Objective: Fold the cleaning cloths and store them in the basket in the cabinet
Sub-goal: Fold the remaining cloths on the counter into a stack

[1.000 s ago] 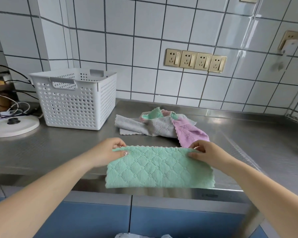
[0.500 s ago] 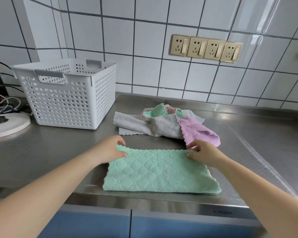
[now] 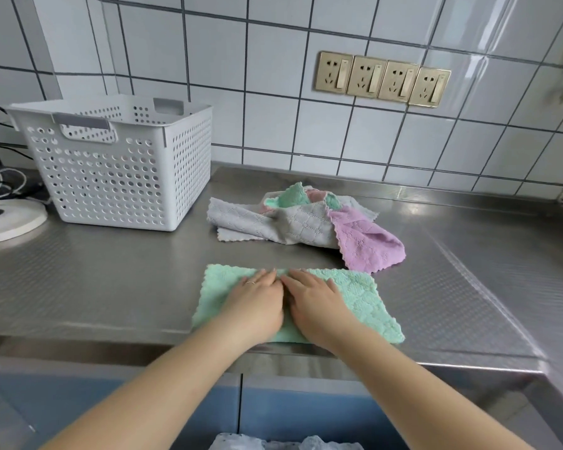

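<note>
While both hands lie flat on the green cloth (image 3: 364, 300), the step in hand looks like smoothing the first fold before the next one. Far left, the white basket (image 3: 111, 177) stands on the tabletop (image 3: 95, 287), not yet in any cabinet, and what it holds cannot be seen from this angle. The green cloth lies near the front edge of the tabletop, spread as a wide rectangle with its near edge close to the lip. The left hand (image 3: 252, 303) presses on its middle, fingers straight and together, holding nothing; the right hand (image 3: 316, 305) lies just beside it in the same way, its fingers extended and flat — the two nearly touch at the fingertips.

To do this well, the palms should probably sweep outward from the centre toward the short ends, so that trapped air and wrinkles leave the layers and the scalloped edges line up. Pressure wants to be even — plush fabric like this likely slides on steel, and the near edge could slip over the lip.

Behind and to the right, the pile of unfolded cloths (image 3: 293, 219) — grey, pink, green and purple — waits, touching nothing in hand.
</note>
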A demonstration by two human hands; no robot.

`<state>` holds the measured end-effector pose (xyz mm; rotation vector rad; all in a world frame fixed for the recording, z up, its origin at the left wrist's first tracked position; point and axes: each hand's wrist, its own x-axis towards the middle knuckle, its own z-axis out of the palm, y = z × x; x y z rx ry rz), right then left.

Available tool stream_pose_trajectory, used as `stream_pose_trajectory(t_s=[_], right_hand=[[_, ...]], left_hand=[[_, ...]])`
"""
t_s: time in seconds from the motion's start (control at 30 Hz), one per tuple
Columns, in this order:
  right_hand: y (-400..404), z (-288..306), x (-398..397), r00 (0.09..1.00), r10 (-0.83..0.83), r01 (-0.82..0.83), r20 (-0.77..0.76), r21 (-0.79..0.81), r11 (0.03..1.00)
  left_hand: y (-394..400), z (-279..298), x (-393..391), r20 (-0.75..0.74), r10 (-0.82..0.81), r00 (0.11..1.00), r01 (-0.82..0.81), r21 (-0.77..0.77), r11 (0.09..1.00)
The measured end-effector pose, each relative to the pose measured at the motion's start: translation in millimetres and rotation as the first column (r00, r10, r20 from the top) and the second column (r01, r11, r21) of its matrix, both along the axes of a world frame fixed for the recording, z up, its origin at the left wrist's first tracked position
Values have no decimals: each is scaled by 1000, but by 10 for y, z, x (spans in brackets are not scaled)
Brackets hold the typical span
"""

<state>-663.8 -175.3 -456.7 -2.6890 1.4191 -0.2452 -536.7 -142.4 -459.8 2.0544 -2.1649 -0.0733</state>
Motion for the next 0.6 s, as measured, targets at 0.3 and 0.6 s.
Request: stream_pose_trajectory(t_s=[0.3,0.6], right_hand=[[-83,-103,-504,984,-104,105,-143,4,994],[-130,-45,-813,958,-220,239,-183,88,967]], left_hand=[[144,-23,230,32,67,997,-71,123,990],[209,-20,432,11,106,994,-106,120,987]])
